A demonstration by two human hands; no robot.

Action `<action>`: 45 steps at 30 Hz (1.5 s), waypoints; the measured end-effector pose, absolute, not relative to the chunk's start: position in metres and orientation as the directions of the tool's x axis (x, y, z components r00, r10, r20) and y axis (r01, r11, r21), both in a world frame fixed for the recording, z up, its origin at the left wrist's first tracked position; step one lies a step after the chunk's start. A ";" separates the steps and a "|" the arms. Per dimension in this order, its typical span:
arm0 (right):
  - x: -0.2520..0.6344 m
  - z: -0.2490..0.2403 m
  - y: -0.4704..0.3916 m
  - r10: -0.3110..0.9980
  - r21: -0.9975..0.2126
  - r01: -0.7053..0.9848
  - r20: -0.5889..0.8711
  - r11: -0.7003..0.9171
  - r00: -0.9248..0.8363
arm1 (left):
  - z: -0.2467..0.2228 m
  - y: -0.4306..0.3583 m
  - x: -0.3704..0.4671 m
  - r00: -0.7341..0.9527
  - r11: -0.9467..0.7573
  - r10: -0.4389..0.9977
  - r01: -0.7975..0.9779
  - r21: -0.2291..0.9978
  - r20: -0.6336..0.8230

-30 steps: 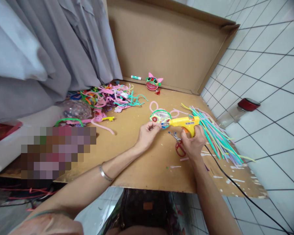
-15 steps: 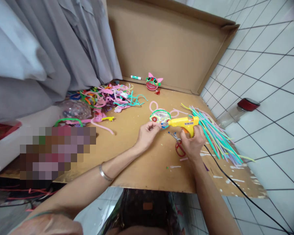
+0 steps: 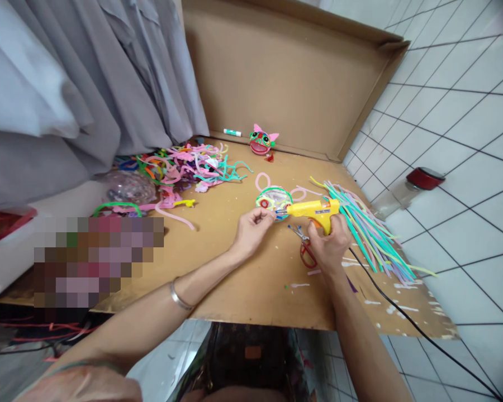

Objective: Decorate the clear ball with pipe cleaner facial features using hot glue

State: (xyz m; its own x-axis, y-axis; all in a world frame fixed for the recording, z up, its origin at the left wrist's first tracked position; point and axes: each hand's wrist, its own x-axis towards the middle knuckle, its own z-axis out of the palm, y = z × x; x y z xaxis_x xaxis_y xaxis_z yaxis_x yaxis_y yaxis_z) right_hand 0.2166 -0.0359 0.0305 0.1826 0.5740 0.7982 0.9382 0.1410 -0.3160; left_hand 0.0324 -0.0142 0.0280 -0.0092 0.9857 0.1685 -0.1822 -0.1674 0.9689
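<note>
My right hand is wrapped around the handle of a yellow hot glue gun, whose nozzle points left. My left hand is closed in a pinch right at the nozzle. Something small and bluish shows by its fingertips, too small to make out. Just behind lies a round face-like craft piece with a green rim and red-ringed eyes, partly covered by hand and gun. Pink loops stand out beside it. Below the gun lie red-handled scissors.
A bundle of pastel pipe cleaners lies on the right, near the gun's black cord. Tangled coloured pipe cleaners are heaped at the left. A finished-looking pink-eared face and a glue stick rest against the cardboard.
Almost nothing differs. The glue gun shifts very slightly at the pinched left fingertips; both hands stay where they were.
</note>
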 end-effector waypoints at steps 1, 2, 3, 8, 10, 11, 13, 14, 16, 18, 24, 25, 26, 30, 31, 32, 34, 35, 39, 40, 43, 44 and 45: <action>0.217 0.031 -0.036 0.573 -0.318 0.938 0.799 0.140 0.185 | 0.028 -0.014 0.032 -0.010 -0.168 0.986 -0.181 0.969 0.169; 0.217 0.031 -0.036 0.570 -0.322 0.936 0.800 0.140 0.189 | 0.029 -0.014 0.032 -0.010 -0.169 0.985 -0.181 0.969 0.170; 0.218 0.031 -0.036 0.566 -0.325 0.935 0.802 0.141 0.193 | 0.029 -0.014 0.033 -0.012 -0.172 0.985 -0.182 0.968 0.173; 0.221 0.031 -0.035 0.540 -0.335 0.929 0.817 0.158 0.203 | 0.030 -0.014 0.033 -0.023 -0.172 0.985 -0.188 0.967 0.171; 0.220 0.030 -0.035 0.525 -0.319 0.931 0.831 0.176 0.185 | 0.031 -0.014 0.033 -0.024 -0.169 0.986 -0.183 0.968 0.167; 0.220 0.029 -0.034 0.516 -0.304 0.934 0.839 0.186 0.170 | 0.031 -0.015 0.033 -0.023 -0.171 0.985 -0.181 0.969 0.169; 0.219 0.028 -0.034 0.503 -0.277 0.940 0.852 0.200 0.144 | 0.031 -0.015 0.033 -0.021 -0.178 0.984 -0.175 0.968 0.177; 0.219 0.028 -0.034 0.502 -0.272 0.942 0.853 0.199 0.140 | 0.031 -0.015 0.032 -0.020 -0.182 0.983 -0.172 0.968 0.182; 0.220 0.028 -0.033 0.510 -0.280 0.941 0.847 0.192 0.148 | 0.030 -0.014 0.032 -0.018 -0.190 0.982 -0.171 0.967 0.190; 0.221 0.029 -0.034 0.515 -0.297 0.936 0.842 0.191 0.162 | 0.030 -0.014 0.032 -0.020 -0.193 0.981 -0.171 0.966 0.192; 0.221 0.030 -0.035 0.506 -0.318 0.928 0.843 0.193 0.184 | 0.030 -0.013 0.033 -0.023 -0.203 0.979 -0.189 0.961 0.202; 0.221 0.030 -0.035 0.507 -0.309 0.931 0.844 0.195 0.174 | 0.030 -0.013 0.033 -0.024 -0.205 0.979 -0.188 0.961 0.204; 0.220 0.029 -0.035 0.507 -0.296 0.935 0.846 0.196 0.162 | 0.029 -0.013 0.033 -0.023 -0.206 0.978 -0.186 0.961 0.205; 0.220 0.029 -0.035 0.507 -0.269 0.945 0.850 0.189 0.141 | 0.029 -0.013 0.032 -0.015 -0.207 0.978 -0.192 0.959 0.209; 0.221 0.029 -0.035 0.507 -0.276 0.943 0.849 0.186 0.149 | 0.029 -0.013 0.032 -0.014 -0.208 0.978 -0.196 0.958 0.209; 0.221 0.029 -0.035 0.505 -0.286 0.940 0.848 0.185 0.159 | 0.029 -0.013 0.032 -0.014 -0.208 0.978 -0.200 0.957 0.210; 0.223 0.030 -0.035 0.501 -0.313 0.931 0.846 0.186 0.184 | 0.029 -0.012 0.031 -0.017 -0.211 0.977 -0.205 0.956 0.212; 0.223 0.031 -0.035 0.498 -0.325 0.927 0.845 0.189 0.194 | 0.029 -0.012 0.031 -0.019 -0.211 0.977 -0.205 0.956 0.212; 0.220 0.031 -0.035 0.485 -0.317 0.924 0.856 0.213 0.181 | 0.028 -0.012 0.031 -0.021 -0.199 0.980 -0.197 0.960 0.199; 0.219 0.030 -0.036 0.486 -0.300 0.929 0.859 0.218 0.164 | 0.028 -0.012 0.032 -0.019 -0.195 0.981 -0.192 0.962 0.195; 0.218 0.028 -0.035 0.491 -0.267 0.940 0.861 0.213 0.133 | 0.027 -0.012 0.033 -0.012 -0.193 0.981 -0.182 0.964 0.194; 0.219 0.028 -0.035 0.491 -0.265 0.942 0.861 0.208 0.134 | 0.027 -0.012 0.033 -0.011 -0.194 0.981 -0.181 0.964 0.195; 0.219 0.027 -0.035 0.491 -0.268 0.942 0.860 0.203 0.139 | 0.027 -0.012 0.033 -0.012 -0.193 0.981 -0.181 0.964 0.195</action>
State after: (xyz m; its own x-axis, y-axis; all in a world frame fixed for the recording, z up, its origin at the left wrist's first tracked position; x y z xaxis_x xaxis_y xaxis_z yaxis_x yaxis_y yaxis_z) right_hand 0.2194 -0.0346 0.0272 0.1390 0.4913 0.8598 0.9418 0.2027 -0.2680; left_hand 0.0325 -0.0121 0.0269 -0.0118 0.9808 0.1945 -0.1814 -0.1934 0.9642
